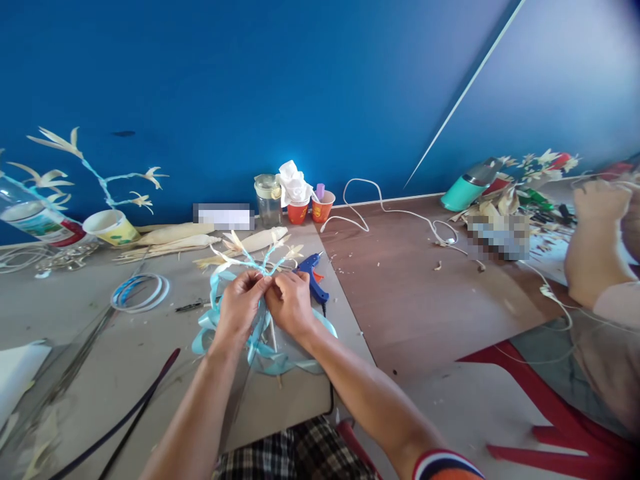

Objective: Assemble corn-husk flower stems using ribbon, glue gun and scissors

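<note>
My left hand [241, 300] and my right hand [290, 301] meet at the fingertips, both pinched closed on a thin stem wrapped in light blue ribbon [260, 267]. The stem branches upward and carries pale straw-coloured flowers [235, 243]. Loose loops of the same light blue ribbon [280, 360] hang below my hands and lie on the grey board [150, 347]. A blue glue gun [313, 273] lies just right of my right hand.
A ribbon roll [140, 293] lies to the left. Red cups [310, 208], a glass jar [269, 197] and a yellow cup [111, 227] stand by the blue wall. A white cable [400, 213] crosses the brown floor. Another person's leg [595, 253] and a red stool [550, 413] are at right.
</note>
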